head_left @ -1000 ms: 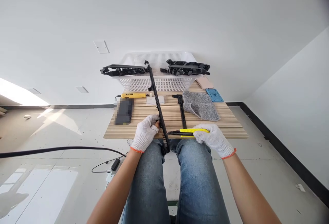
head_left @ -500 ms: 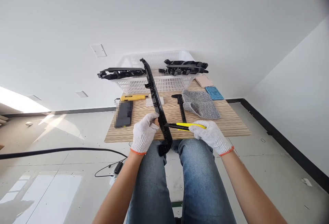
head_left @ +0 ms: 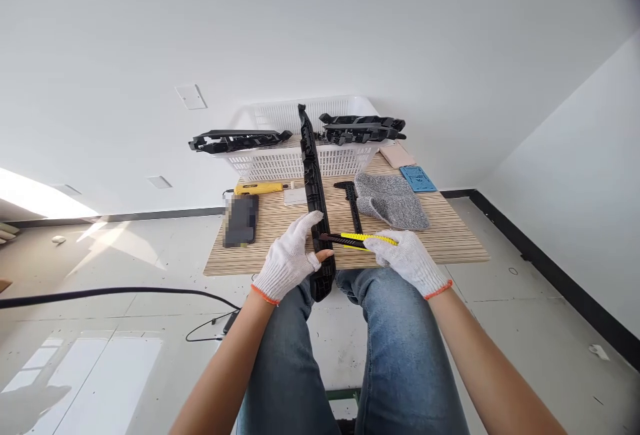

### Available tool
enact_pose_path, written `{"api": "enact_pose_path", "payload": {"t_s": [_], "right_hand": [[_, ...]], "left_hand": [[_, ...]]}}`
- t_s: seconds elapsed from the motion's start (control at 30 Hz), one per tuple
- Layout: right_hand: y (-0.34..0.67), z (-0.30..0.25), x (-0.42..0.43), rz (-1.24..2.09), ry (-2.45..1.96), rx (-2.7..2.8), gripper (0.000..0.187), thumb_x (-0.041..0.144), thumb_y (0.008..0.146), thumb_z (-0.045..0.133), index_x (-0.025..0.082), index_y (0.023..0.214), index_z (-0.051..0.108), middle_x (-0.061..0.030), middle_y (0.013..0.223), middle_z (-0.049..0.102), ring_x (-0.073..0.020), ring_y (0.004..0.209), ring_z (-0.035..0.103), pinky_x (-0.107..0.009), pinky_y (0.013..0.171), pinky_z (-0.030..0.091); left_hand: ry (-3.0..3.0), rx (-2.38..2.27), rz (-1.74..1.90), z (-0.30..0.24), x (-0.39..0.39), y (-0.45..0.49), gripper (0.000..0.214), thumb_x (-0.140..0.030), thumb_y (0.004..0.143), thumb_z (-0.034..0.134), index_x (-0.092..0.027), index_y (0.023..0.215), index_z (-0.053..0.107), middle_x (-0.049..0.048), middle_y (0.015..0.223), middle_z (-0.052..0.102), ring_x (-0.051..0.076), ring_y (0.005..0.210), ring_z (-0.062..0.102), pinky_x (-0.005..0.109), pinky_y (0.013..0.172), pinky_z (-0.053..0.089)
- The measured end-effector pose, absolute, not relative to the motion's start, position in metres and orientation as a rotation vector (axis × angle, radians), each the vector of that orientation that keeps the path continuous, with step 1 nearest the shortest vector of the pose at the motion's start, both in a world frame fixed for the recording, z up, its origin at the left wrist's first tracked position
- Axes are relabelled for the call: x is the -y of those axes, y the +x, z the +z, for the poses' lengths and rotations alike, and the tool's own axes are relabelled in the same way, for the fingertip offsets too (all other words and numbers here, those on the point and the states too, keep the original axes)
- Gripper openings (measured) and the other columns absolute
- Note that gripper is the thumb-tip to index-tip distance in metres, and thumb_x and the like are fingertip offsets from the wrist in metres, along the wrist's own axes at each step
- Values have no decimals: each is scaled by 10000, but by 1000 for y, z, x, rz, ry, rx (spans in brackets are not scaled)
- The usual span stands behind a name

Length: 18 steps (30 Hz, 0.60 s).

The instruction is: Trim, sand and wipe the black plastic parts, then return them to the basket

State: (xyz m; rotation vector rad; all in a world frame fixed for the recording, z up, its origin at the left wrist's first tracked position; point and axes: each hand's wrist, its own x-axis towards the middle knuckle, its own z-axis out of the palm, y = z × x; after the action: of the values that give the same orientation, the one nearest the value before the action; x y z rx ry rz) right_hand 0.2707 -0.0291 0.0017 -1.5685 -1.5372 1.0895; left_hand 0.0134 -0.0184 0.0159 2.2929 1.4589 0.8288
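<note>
A long black plastic trim piece (head_left: 313,182) stretches from over the basket down past the table's front edge. My left hand (head_left: 293,255), in a white knit glove with a bare thumb tip, grips its lower part from the left, thumb lying across it. In my gloved right hand (head_left: 406,258) is a yellow-and-black utility knife (head_left: 353,241), its blade end pointing left and meeting the trim piece just above my left thumb. Whether the blade touches the plastic or hovers over it, I cannot tell.
A white basket (head_left: 280,168) at the back carries more black plastic parts (head_left: 363,130). On the wooden table (head_left: 450,242) lie a black caliper (head_left: 351,205), a grey cloth (head_left: 393,202), a yellow tool (head_left: 260,188), a phone (head_left: 241,222) and a blue card (head_left: 418,179).
The trim piece has turned more upright and rolled, its far end swinging right. My left hand has shifted its hold, thumb now across the front. The knife has moved slightly up and left.
</note>
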Motion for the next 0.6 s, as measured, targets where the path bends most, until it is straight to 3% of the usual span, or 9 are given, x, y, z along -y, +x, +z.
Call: {"api": "enact_pose_path", "payload": {"t_s": [0.13,0.27,0.43,0.6], "right_hand": [[271,6,28,1115,-1540,1546,516,677,771,646,188,606,621,3,471,534,-126,475,441,-273,481,324],[270,12,27,1169,-1549,1521,545,683,749,663,193,536,555,1,455,511,-105,454,399,-262,453,298],[270,14,20,1327,-1530,1208,516,677,650,731,171,651,629,16,465,479,-83,414,337,-240,379,208],[273,16,15,1314,-1446,858,472,609,685,737,158,810,678,-30,605,594,-74,444,365,-214,354,189]], "left_hand": [[2213,-1617,699,18,19,23,751,-392,818,749,-261,1485,432,103,1500,550,319,1256,633,481,1035,540],[2062,-1615,684,21,18,31,797,-317,807,723,-262,1526,385,96,1473,572,333,1232,646,460,1039,533],[1903,-1499,827,24,20,37,937,-188,791,672,-230,1615,227,141,1541,500,332,1246,641,433,1052,529],[1641,-1510,1010,17,13,34,980,-213,825,673,-213,1638,126,152,1367,655,280,1138,705,421,1044,529]]}}
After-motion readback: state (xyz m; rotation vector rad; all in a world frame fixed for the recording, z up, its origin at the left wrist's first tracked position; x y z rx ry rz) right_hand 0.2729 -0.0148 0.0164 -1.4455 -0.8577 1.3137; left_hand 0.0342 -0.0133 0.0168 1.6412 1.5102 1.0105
